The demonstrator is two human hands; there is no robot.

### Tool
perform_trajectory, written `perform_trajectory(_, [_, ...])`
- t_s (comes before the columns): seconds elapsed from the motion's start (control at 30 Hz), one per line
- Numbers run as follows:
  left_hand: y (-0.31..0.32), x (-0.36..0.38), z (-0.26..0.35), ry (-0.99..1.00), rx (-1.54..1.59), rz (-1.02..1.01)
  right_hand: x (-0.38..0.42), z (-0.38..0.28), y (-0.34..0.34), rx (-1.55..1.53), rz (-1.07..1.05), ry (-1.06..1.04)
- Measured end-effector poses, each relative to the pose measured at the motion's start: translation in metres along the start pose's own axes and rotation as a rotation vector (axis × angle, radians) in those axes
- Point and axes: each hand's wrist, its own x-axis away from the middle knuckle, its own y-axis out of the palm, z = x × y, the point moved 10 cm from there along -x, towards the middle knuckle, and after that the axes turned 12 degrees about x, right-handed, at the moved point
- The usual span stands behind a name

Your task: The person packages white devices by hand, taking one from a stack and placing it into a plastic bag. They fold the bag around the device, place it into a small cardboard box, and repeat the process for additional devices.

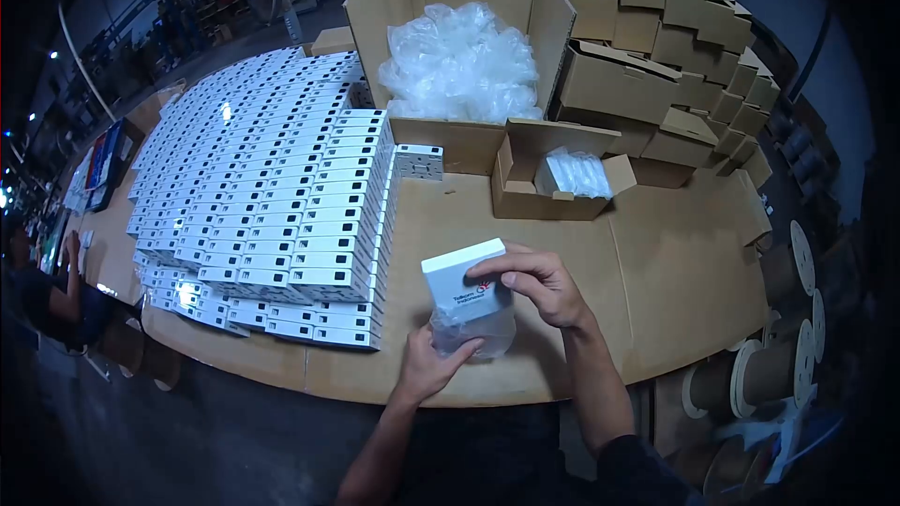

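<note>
A white flat box (450,274) with a printed logo is partly inside a clear plastic bag (478,333), in front of me over the table. My left hand (434,365) is closed on the bag near its lower end, thumb across the front. The fingers of my right hand (544,286) grip the box at its upper right, above the bag's mouth. Left of my hands stand tall stacks of similar white boxes (253,178). Beyond them, an open carton (544,204) contains several bagged items (574,173).
A large carton (366,14) full of clear plastic bags (459,61) stands at the back. Brown cartons (623,84) are piled at the back right. Spools (802,347) stand beside the table's right edge. Another person (61,290) is at the far left.
</note>
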Motion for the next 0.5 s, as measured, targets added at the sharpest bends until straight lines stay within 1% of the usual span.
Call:
perform_trajectory(0.03, [0.000, 0.000, -0.001, -0.027, 0.024, 0.001, 0.002, 0.008, -0.002, -0.019, 0.009, 0.013])
perform_trajectory(0.13, [-0.001, -0.004, -0.007, -0.002, 0.027, -0.016, 0.011, 0.027, -0.002, -0.079, 0.073, 0.107])
perform_trajectory(0.23, [-0.002, -0.002, -0.022, -0.132, 0.089, -0.014, 0.017, 0.035, 0.000, -0.049, 0.141, 0.169])
perform_trajectory(0.33, [0.005, -0.003, -0.015, -0.014, 0.262, -0.081, 0.024, 0.048, 0.001, -0.102, 0.198, 0.224])
perform_trajectory(0.43, [0.006, -0.004, -0.044, -0.152, 0.746, -0.043, 0.031, 0.062, 0.005, -0.142, 0.182, 0.257])
perform_trajectory(0.5, [0.002, -0.004, -0.050, -0.122, 0.759, 0.039, 0.040, 0.071, 0.008, -0.086, 0.099, 0.341])
